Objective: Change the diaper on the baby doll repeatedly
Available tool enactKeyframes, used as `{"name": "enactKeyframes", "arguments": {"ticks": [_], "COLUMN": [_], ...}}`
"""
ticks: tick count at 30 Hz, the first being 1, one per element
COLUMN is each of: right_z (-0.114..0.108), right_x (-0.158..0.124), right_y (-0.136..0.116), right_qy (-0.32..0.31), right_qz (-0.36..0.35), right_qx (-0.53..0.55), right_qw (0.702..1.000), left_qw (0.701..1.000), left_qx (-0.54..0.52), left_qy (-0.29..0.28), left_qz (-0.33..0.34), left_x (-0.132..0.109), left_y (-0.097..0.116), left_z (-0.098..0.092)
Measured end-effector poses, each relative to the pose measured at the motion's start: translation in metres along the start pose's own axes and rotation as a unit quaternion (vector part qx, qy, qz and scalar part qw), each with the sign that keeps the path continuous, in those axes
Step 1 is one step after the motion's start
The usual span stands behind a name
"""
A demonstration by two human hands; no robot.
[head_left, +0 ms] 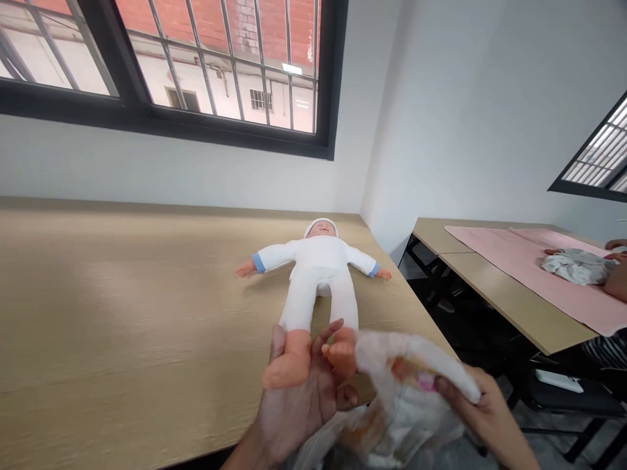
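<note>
A baby doll (323,261) in a white suit with blue cuffs and a white cap lies on its back on the wooden table (147,313), arms spread and bare feet toward me. My left hand (306,408), palm up, cups the doll's lower legs; its thumb is outside one leg and its fingers reach round the other foot. My right hand (482,405) is closed on the edge of a thin white printed cloth (416,365) with orange and pink patches. The cloth is blurred and hangs beside the doll's foot and below my left wrist; its exact kind is unclear.
A barred window (220,65) is above the table. At the right, another table (519,307) bears a pink mat (529,261) and a bundle in pale cloth (578,266), with another person's arm (617,277) beside it. A black chair (573,395) stands below.
</note>
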State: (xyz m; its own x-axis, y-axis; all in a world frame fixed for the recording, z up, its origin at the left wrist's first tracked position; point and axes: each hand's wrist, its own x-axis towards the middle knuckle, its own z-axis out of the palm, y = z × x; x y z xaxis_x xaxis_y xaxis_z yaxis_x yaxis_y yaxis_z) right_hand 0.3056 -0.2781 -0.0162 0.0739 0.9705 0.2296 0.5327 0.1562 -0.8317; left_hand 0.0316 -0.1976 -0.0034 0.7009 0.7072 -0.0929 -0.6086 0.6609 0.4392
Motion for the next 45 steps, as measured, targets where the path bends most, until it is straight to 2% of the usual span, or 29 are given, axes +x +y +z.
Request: {"name": "enactKeyframes", "arguments": {"ticks": [2, 4, 8, 10, 14, 15, 16, 17, 19, 21, 22, 24, 26, 28, 31, 36, 40, 45], "right_z": [-0.028, -0.053, -0.091, -0.102, -0.103, -0.097, -0.088, -0.075, -0.042, -0.002, 0.018, 0.052, 0.072, 0.08, 0.078, 0.082, 0.104, 0.125], "right_x": [0.005, 0.014, 0.04, 0.054, 0.072, 0.073, 0.073, 0.071, 0.065, 0.057, 0.054, 0.048, 0.042, 0.039, 0.038, 0.047, 0.061, 0.083], "right_y": [0.005, 0.0, -0.038, -0.065, -0.102, -0.104, -0.103, -0.098, -0.081, -0.06, -0.049, -0.031, -0.021, -0.017, -0.015, -0.013, -0.019, -0.028], "right_qy": [0.058, 0.14, 0.259, 0.329, 0.497, 0.506, 0.491, 0.456, 0.282, 0.084, -0.005, -0.156, -0.232, -0.255, -0.246, -0.254, -0.28, -0.325], "right_qz": [0.058, 0.078, 0.014, -0.027, -0.168, -0.199, -0.23, -0.259, -0.3, -0.237, -0.199, -0.124, -0.049, -0.01, -0.01, -0.05, -0.085, -0.141], "right_qx": [-0.028, -0.077, -0.239, -0.324, -0.454, -0.463, -0.466, -0.459, -0.44, -0.42, -0.405, -0.386, -0.383, -0.384, -0.374, -0.333, -0.327, -0.299], "right_qw": [0.996, 0.984, 0.936, 0.887, 0.72, 0.7, 0.699, 0.717, 0.798, 0.872, 0.892, 0.9, 0.893, 0.888, 0.894, 0.907, 0.899, 0.886], "left_qw": [0.999, 0.997, 0.994, 0.992, 0.986, 0.984, 0.983, 0.982, 0.98, 0.979, 0.979, 0.979, 0.979, 0.979, 0.979, 0.974, 0.965, 0.96], "left_qx": [0.011, 0.027, 0.048, 0.072, 0.112, 0.118, 0.124, 0.128, 0.134, 0.137, 0.137, 0.137, 0.14, 0.142, 0.136, 0.11, 0.104, 0.119], "left_qy": [-0.035, -0.071, -0.101, -0.101, -0.117, -0.121, -0.124, -0.127, -0.129, -0.135, -0.139, -0.144, -0.143, -0.144, -0.152, -0.196, -0.24, -0.253], "left_qz": [0.0, 0.002, 0.019, 0.028, 0.045, 0.05, 0.054, 0.059, 0.067, 0.066, 0.062, 0.052, 0.04, 0.031, 0.027, 0.012, -0.006, 0.0], "left_x": [0.001, 0.001, 0.004, 0.008, 0.021, 0.024, 0.027, 0.03, 0.034, 0.036, 0.037, 0.038, 0.039, 0.039, 0.04, 0.042, 0.044, 0.045], "left_y": [0.013, 0.028, 0.057, 0.069, 0.085, 0.088, 0.091, 0.094, 0.1, 0.105, 0.108, 0.112, 0.115, 0.118, 0.122, 0.132, 0.138, 0.141], "left_z": [0.009, 0.02, 0.047, 0.062, 0.087, 0.092, 0.096, 0.099, 0.104, 0.106, 0.106, 0.106, 0.105, 0.103, 0.099, 0.091, 0.086, 0.086]}}
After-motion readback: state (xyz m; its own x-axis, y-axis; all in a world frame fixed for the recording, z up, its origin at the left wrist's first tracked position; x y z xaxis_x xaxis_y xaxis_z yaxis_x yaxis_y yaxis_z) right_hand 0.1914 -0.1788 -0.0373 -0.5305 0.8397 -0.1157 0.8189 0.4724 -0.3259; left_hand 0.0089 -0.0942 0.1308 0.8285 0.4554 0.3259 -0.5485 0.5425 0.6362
